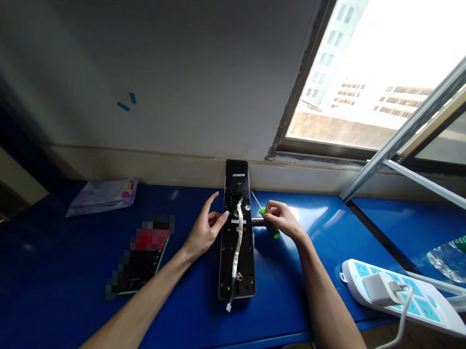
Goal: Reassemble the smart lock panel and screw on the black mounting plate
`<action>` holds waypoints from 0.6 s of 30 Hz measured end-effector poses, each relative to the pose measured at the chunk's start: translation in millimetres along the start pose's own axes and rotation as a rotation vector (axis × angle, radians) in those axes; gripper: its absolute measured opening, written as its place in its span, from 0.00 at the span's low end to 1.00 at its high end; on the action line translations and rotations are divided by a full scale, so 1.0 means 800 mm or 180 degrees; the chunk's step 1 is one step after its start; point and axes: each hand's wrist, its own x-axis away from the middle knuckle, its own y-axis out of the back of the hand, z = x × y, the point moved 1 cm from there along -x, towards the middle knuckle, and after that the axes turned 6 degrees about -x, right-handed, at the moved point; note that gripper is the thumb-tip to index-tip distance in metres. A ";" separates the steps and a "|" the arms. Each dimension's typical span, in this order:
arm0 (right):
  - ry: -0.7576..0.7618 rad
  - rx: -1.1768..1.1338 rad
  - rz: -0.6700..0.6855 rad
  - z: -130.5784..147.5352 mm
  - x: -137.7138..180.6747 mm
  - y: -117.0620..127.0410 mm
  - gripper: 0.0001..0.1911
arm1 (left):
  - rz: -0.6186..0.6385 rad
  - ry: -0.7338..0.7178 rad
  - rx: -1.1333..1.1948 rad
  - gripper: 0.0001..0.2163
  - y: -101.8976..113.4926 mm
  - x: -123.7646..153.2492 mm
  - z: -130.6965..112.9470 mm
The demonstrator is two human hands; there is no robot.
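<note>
A long black door lock panel (pixel 228 247) lies face down on the blue tabletop, its far end close to the wall. A white-wrapped cable (pixel 238 242) runs along it, with a small plug at the near end. From the panel's right side sticks out a metallic handle (pixel 258 221). My left hand (pixel 205 225) is at the left edge, thumb tip against the panel, index finger stretched away from it. Beside the right edge, my right hand (pixel 283 217) grips a green-and-black screwdriver (pixel 271 228) by its handle; the shaft points up and left, beside the panel.
A phone (pixel 144 258), partly pixelated, lies on the left of the blue table (pixel 84 255). Behind it is a pale plastic packet (pixel 102 196). At right sit a white power strip (pixel 437 310) with a plugged-in charger (pixel 381 289), a bottle (pixel 455 256) and a metal frame (pixel 423 117).
</note>
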 end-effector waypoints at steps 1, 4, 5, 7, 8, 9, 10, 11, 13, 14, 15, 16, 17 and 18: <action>0.0061 -0.0110 -0.0103 0.000 -0.001 0.001 0.18 | 0.0031 0.0001 0.0031 0.41 0.001 -0.001 0.000; 0.0271 -0.0380 -0.0434 0.001 -0.003 0.002 0.18 | 0.0152 0.0115 0.0160 0.43 0.004 -0.002 -0.001; 0.0350 -0.0441 -0.0560 0.002 -0.004 0.001 0.18 | 0.0182 0.0188 0.0199 0.44 0.004 -0.002 -0.002; 0.0526 -0.0517 -0.0813 0.006 -0.004 -0.002 0.18 | 0.0197 0.0320 0.0226 0.45 0.002 -0.001 -0.003; 0.0620 -0.0537 -0.0927 0.008 -0.004 -0.004 0.18 | 0.0188 0.0356 0.0216 0.46 0.001 -0.001 -0.004; 0.0718 -0.0549 -0.1028 0.012 -0.003 -0.006 0.18 | 0.0181 0.0368 0.0196 0.48 0.000 -0.001 -0.005; 0.0820 -0.0556 -0.1124 0.016 -0.002 -0.008 0.17 | 0.0189 0.0361 0.0175 0.49 -0.001 -0.001 -0.005; 0.0927 -0.0559 -0.1225 0.021 0.000 -0.010 0.17 | 0.0213 0.0343 0.0164 0.51 -0.002 -0.001 -0.006; 0.1164 -0.0551 -0.1491 0.033 0.003 -0.010 0.16 | 0.0325 0.0316 0.0193 0.55 -0.001 0.000 -0.007; 0.1289 -0.0539 -0.1662 0.042 0.005 -0.008 0.15 | 0.0408 0.0308 0.0219 0.56 0.000 0.000 -0.007; 0.1414 -0.0526 -0.1847 0.052 0.006 -0.005 0.15 | 0.0502 0.0300 0.0240 0.57 0.001 0.001 -0.008; 0.1531 -0.0515 -0.2032 0.063 0.007 0.000 0.16 | 0.0590 0.0285 0.0249 0.57 0.002 0.001 -0.009; 0.1638 -0.0507 -0.2182 0.076 0.008 0.005 0.17 | 0.0673 0.0267 0.0247 0.58 0.003 0.002 -0.010; 0.1732 -0.0506 -0.2287 0.091 0.008 0.010 0.19 | 0.0749 0.0250 0.0240 0.59 0.004 0.003 -0.011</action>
